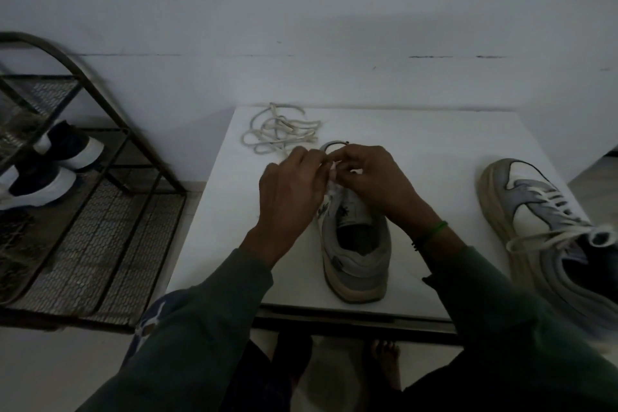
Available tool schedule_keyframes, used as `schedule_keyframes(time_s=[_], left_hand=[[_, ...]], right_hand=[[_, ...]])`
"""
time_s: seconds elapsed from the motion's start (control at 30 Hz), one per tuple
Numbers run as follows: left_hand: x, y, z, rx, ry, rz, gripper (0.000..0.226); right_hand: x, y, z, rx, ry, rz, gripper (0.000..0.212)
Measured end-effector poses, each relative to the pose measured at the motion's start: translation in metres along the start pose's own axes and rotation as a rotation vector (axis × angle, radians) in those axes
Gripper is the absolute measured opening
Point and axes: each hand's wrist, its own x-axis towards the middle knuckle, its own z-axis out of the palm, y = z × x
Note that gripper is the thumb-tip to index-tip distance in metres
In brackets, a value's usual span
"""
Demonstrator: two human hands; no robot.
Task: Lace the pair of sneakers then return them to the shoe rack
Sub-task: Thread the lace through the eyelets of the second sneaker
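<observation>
A grey and white sneaker (pixel 356 254) stands on the white table (pixel 418 144), heel toward me, toe hidden under my hands. My left hand (pixel 289 187) and my right hand (pixel 371 177) meet over its front, fingers curled, pinching a white lace end (pixel 333 168) between them. Most of that lace (pixel 281 132) lies in a loose tangle on the table just beyond my hands. The second sneaker (pixel 548 231), with its laces in and tied, lies at the table's right edge.
A dark metal shoe rack (pixel 100 211) with mesh shelves stands on the floor at the left. It holds a pair of dark shoes with white soles (pixel 50 167). A white wall runs behind the table. My bare foot (pixel 384 358) shows under the table.
</observation>
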Motion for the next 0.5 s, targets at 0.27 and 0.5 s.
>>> schedule_keyframes(time_s=[0.27, 0.5], left_hand=[[0.001, 0.011, -0.004, -0.578, -0.254, -0.288, 0.031], [0.002, 0.003, 0.003, -0.199, -0.105, -0.187, 0.017]], right_hand=[[-0.001, 0.000, -0.002, -0.091, 0.233, -0.168, 0.021], [-0.006, -0.006, 0.003, -0.222, 0.354, -0.115, 0.021]])
